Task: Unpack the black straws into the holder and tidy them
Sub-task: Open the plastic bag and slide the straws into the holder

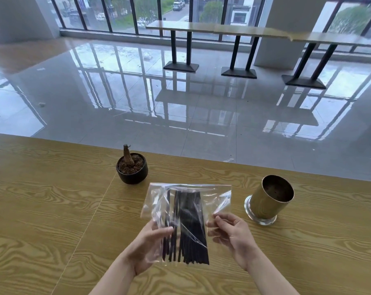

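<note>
A clear plastic bag (214,196) full of several black straws (189,226) is held above the wooden table (52,209), its closed top edge pointing away from me. My left hand (152,243) grips the bag's lower left side, with the thumb on the front. My right hand (229,235) pinches the bag's right edge between thumb and fingers. A gold cylindrical holder (269,201) with a clear glass base stands to the right of the bag. Nothing shows inside it.
A small black pot (132,172) of soil with a bare brown stem stands behind the bag on the left. The table's far edge runs just behind the pot and holder. Beyond lie a glossy tiled floor, high tables and windows.
</note>
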Demonstrator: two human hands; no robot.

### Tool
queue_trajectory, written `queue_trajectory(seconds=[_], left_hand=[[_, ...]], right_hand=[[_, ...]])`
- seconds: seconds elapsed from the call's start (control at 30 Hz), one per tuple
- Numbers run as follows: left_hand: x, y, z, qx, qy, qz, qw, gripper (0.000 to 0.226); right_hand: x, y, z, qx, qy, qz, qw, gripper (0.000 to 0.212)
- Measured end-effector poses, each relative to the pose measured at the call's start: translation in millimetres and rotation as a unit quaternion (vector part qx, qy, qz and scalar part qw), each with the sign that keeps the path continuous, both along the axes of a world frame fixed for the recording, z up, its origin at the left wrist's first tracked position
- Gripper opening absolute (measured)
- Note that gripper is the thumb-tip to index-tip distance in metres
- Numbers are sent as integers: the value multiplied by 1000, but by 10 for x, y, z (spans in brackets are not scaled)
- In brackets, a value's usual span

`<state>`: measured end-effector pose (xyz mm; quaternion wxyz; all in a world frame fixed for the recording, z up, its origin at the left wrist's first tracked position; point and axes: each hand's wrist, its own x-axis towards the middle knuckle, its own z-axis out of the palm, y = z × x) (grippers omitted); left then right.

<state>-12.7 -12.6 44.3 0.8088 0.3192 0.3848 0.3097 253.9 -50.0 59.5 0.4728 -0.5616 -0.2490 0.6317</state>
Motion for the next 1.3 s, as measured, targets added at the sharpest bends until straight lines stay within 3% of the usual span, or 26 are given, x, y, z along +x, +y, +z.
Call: queue_trajectory(seconds=[0.1, 0.23, 0.37, 0.47, 0.67, 0.8, 0.93, 1.03, 1.1, 1.23, 1.3], left_hand=[[68, -82, -71, 11, -32, 7, 999, 78], [140, -115, -109, 33, -138, 25, 990, 79], [274, -90, 12, 49, -139, 29, 989, 71], [330, -48, 80, 37, -123, 69, 989, 74], [433, 1, 263, 26, -194, 97, 976, 83], [442, -18, 348, 18, -221, 96, 970, 79], [423, -23, 378, 28, -173, 92, 980, 81], [423, 5, 454, 47, -168, 91, 980, 59], [441, 33, 517, 50, -155, 100, 982, 48], [458, 70, 645, 58, -129, 143, 980, 56], [455, 75, 698, 79, -115, 137, 981, 57]], right_hand=[[24, 75, 377, 126, -132, 52, 982, 21], [98, 174, 911, 267, -237, 104, 928, 15], [156, 270, 1123, 260, -316, 109, 906, 18], [165, 296, 1245, 274, -321, 123, 898, 12], [114, 372, 1515, 286, -348, 128, 884, 9], [110, 424, 1671, 287, -349, 132, 882, 16], [184, 422, 1690, 247, -325, 142, 902, 33], [261, 425, 1627, 227, -361, 114, 897, 46], [269, 427, 1560, 221, -427, 90, 872, 56], [243, 398, 1479, 198, -545, 64, 812, 71], [221, 385, 1491, 218, -649, 24, 728, 67]])
